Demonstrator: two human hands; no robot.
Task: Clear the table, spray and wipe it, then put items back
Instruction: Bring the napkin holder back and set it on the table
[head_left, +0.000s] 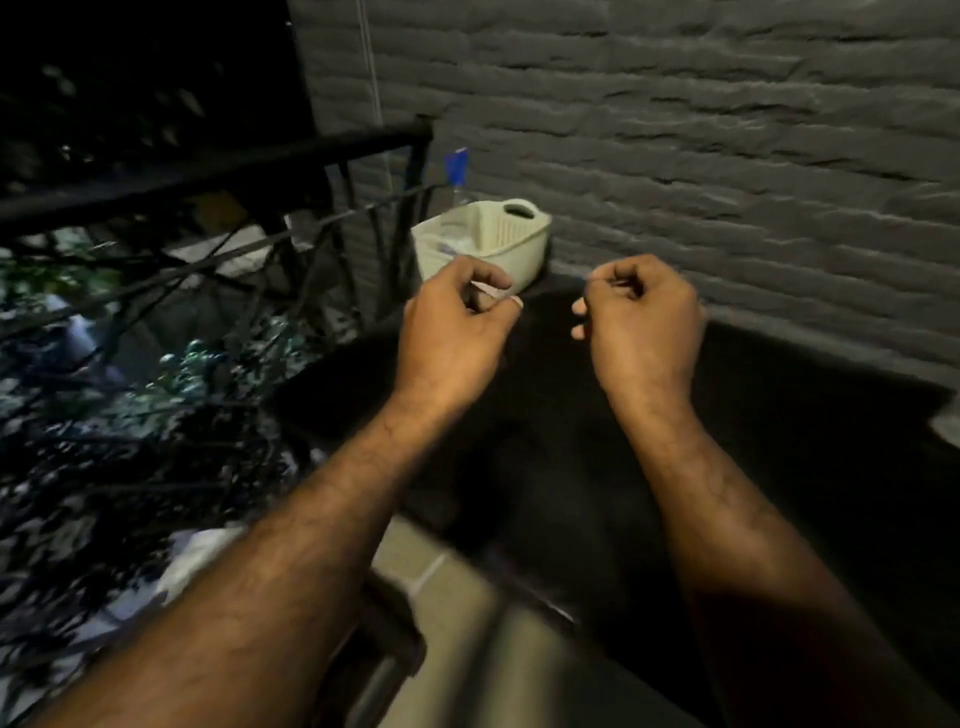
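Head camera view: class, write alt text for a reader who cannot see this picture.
Two bare hands with curled fingers hover over a dark table; the left hand pinches a small pale scrap, whether the right hand holds anything is unclear. A cream plastic basket sits at its far corner, beside a grey brick wall and black railing.

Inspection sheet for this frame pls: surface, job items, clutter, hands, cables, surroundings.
Surface: dark table, too dim to judge cleanliness.
Job's things: cream basket on the far corner by the wall; bottle with blue cap upright at its far side, in or behind it unclear.
Clutter: nothing seen.
Hands: left hand pinches a pale strip; right hand curled, grip contents unclear.
Cables: thin cord hangs down the wall.
Surroundings: brick wall right, black railing left, foliage beyond.
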